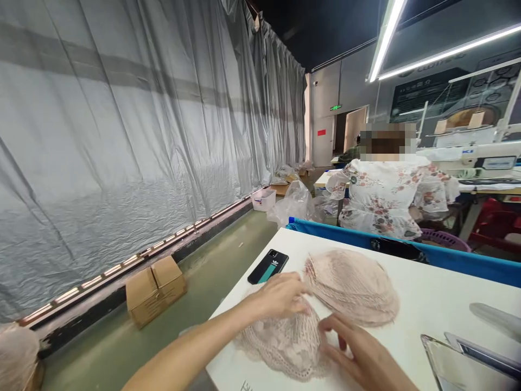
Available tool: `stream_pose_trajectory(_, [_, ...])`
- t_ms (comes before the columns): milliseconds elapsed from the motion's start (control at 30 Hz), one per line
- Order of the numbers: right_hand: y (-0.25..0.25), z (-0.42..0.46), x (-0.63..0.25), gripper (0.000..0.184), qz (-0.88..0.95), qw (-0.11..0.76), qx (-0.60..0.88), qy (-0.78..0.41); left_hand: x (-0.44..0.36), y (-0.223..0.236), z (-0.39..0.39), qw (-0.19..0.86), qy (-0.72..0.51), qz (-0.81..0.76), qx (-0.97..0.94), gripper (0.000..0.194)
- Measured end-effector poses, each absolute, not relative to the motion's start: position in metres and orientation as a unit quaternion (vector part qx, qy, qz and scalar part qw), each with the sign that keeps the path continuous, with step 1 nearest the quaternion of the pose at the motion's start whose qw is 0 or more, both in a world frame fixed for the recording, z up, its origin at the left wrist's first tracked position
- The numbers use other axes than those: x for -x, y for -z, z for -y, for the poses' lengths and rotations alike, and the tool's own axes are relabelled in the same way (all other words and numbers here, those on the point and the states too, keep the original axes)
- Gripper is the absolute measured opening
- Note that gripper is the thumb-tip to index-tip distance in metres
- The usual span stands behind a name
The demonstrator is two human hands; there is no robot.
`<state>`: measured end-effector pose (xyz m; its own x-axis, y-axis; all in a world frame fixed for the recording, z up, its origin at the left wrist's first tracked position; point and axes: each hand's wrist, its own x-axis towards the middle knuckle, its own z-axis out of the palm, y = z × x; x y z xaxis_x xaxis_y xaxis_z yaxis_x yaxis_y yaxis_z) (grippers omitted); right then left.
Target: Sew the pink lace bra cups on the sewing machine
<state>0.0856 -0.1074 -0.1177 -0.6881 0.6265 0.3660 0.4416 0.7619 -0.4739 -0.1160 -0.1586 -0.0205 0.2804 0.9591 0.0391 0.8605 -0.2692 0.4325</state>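
Pink lace piece [285,342]: lies flat at the near edge of the white counter [427,293], between and under both hands; pale, openwork, scalloped rim.
Left hand [280,296]: palm down, fingers bent, pressing the lace's far edge.
Right hand [362,353]: fingers curled, tips pinching the lace's right side.
Stack of pink pieces [354,285]: just beyond the hands, touching the lace.
Phone [267,266]: black, left of the stack, near the counter's corner.
Person in floral top [386,198]: seated beyond the blue rail [448,258].
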Motion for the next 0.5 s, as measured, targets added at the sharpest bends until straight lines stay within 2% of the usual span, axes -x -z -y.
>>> stream_pose_trajectory(67, [0.127,0.125,-0.079,0.011,0.892,0.252,0.320,-0.194,0.120,0.033,0.185,0.198,-0.144,-0.569,-0.785,0.028])
stream_pose_trajectory(200, [0.124,0.132,-0.074,0.019,0.873,0.248,0.359,-0.220,0.111,0.059,0.208,0.236,-0.208,-0.592,-0.742,0.014])
stream_pose_trajectory(333, [0.107,0.131,-0.079,0.028,0.855,0.252,0.374,-0.254,0.105,0.064,0.211,0.304,-0.347,-0.585,-0.667,0.015])
stream_pose_trajectory(433, [0.103,0.134,-0.087,0.038,0.842,0.250,0.388,-0.279,0.114,0.061,0.211,0.396,-0.471,-0.550,-0.565,0.011])
stream_pose_trajectory(500, [0.106,0.136,-0.089,0.038,0.837,0.236,0.406,-0.280,0.124,0.061,0.210,0.462,-0.559,-0.510,-0.462,0.012])
